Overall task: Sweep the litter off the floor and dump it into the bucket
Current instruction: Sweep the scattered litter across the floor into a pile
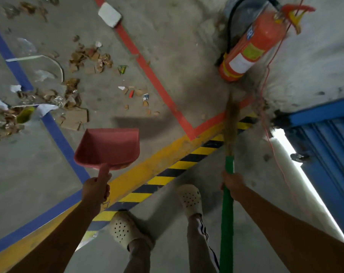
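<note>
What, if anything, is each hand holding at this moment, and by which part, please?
The left hand grips the red dustpan by its handle. The right hand grips the broom by its green handle, just below the bristles.

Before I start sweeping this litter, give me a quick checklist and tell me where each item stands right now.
1. Grip on the broom: right hand holds its green handle. Ok.
2. Grip on the dustpan: left hand holds its handle; nothing visible in it. Ok.
3. Sight of the litter: scattered ahead on the left. Ok.
4. Reach of the bristles: far right of the litter, near the fire extinguisher. Not ok.
5. Sight of the bucket: none in view. Cannot tell.
</note>
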Motion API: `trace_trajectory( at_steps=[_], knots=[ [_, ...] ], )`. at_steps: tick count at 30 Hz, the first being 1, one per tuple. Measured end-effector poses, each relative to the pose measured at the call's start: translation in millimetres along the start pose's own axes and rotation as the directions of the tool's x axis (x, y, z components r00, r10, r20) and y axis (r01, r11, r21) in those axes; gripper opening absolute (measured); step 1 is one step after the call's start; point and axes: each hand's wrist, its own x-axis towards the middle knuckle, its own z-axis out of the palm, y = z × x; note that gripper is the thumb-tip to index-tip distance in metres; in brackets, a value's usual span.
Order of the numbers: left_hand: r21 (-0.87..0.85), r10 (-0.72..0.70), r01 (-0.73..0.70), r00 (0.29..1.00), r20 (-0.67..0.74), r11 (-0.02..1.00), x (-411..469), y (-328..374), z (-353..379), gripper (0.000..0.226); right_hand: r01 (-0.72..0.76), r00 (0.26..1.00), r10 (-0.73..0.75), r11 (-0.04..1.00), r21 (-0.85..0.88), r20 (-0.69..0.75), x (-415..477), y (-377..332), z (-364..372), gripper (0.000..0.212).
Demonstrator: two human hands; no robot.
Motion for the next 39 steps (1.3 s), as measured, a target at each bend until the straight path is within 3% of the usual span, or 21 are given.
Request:
trace_trajectory(
  at_steps=[5, 11, 14, 18, 20, 23, 26, 30, 35, 37, 39],
  knots=[
    [-0.037, -0.071, 0.068, 0.995, -0.074, 0.997, 12, -17, -22, 0.048, 0.021, 0.998, -0.013, 0.991, -0.129, 0.060, 3, -12, 60, 0.021],
    [-0.114, -0.106, 0.089, 0.983, -0.148, 0.989, 16, -37, -66, 0.053, 0.318, 0.943, -0.265, 0.898, -0.303, 0.202, -69, -47, 172, 0.021],
    [-0.151, -0.139, 0.112, 0.973, -0.186, 0.982, 16, -45, -88, 0.056, 0.493, 0.864, -0.367, 0.758, -0.427, 0.346, -113, -71, 212, 0.023],
    [-0.197, -0.158, 0.115, 0.964, -0.214, 0.974, 12, -54, -115, 0.057, 0.681, 0.731, -0.481, 0.479, -0.554, 0.484, -160, -97, 246, 0.034],
    [-0.214, -0.177, 0.128, 0.957, -0.230, 0.968, 10, -58, -128, 0.054, 0.744, 0.657, -0.557, 0.370, -0.557, 0.508, -179, -103, 250, 0.036],
    [-0.252, -0.180, 0.116, 0.952, -0.247, 0.961, 6, -62, -143, 0.052, 0.774, 0.594, -0.642, 0.291, -0.563, 0.484, -196, -108, 245, 0.036],
    [-0.278, -0.171, 0.095, 0.950, -0.261, 0.956, 2, -61, -153, 0.055, 0.755, 0.603, -0.678, 0.316, -0.575, 0.419, -195, -110, 237, 0.034],
    [-0.309, -0.179, 0.091, 0.945, -0.272, 0.947, 4, -62, -161, 0.054, 0.667, 0.704, -0.658, 0.485, -0.565, 0.267, -177, -111, 230, 0.035],
    [-0.391, -0.188, 0.073, 0.946, -0.264, 0.918, 5, -67, -165, 0.054, 0.436, 0.897, -0.396, 0.712, -0.551, 0.198, -148, -106, 233, 0.035],
    [-0.400, -0.207, 0.091, 0.944, -0.258, 0.912, 6, -73, -170, 0.054, 0.383, 0.924, -0.278, 0.708, -0.593, 0.263, -152, -102, 239, 0.026],
    [-0.411, -0.238, 0.116, 0.935, -0.261, 0.904, 8, -81, -177, 0.048, 0.389, 0.921, -0.262, 0.665, -0.638, 0.289, -167, -98, 252, 0.021]
  ],
)
